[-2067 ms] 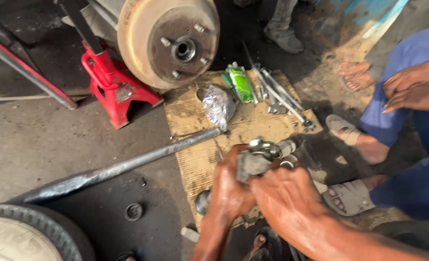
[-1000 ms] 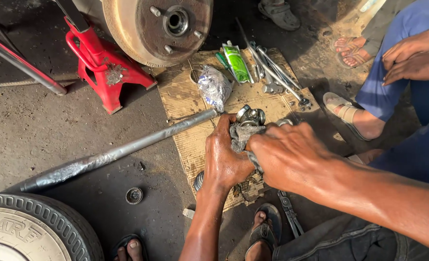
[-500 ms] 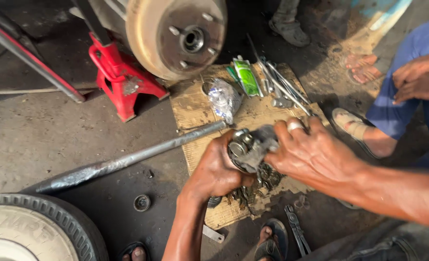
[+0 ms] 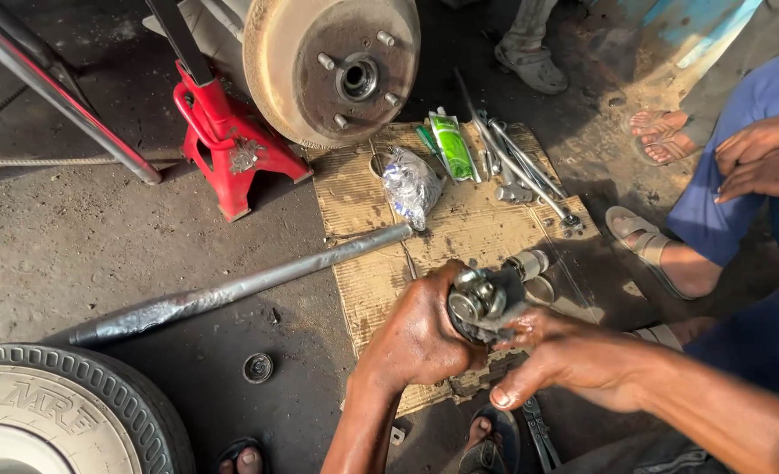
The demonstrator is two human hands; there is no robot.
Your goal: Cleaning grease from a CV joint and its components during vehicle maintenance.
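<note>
Grey concrete floor (image 4: pixel 73 254), stained and dusty, fills the left of the view; down in the lower-left corner lies a tyre (image 4: pixel 56 412) with raised lettering on its sidewall; just right of it a small round cap (image 4: pixel 258 368) sits alone on the floor; above, a red jack stand (image 4: pixel 227 145) props up the car, and beside it the bare brake drum (image 4: pixel 332 66) shows its studs and hub hole; a long grey metal bar (image 4: pixel 240 285) runs slantwise from near the tyre up onto a sheet of brown cardboard (image 4: pixel 363 197); on that cardboard, a crumpled clear plastic bag (image 4: pixel 411 186), a green tube (image 4: pixel 451 145) and a cluster of long wrenches (image 4: pixel 521 167); now the action, lower centre; the left hand (image 4: pixel 420 338) is wrapped firmly around a greasy metal cylinder part (image 4: pixel 482 303), held just above the cardboard's near edge; the right hand (image 4: pixel 574 360) presses against the part's underside, thumb and fingers half-curled, touching it rather than clamped; two small metal cups (image 4: pixel 530 268) rest on the cardboard just behind; at the far right, another person's blue trousers (image 4: pixel 723 193), sandalled foot (image 4: pixel 649 250) and folded hands (image 4: pixel 763 158), well apart from the work.
</note>
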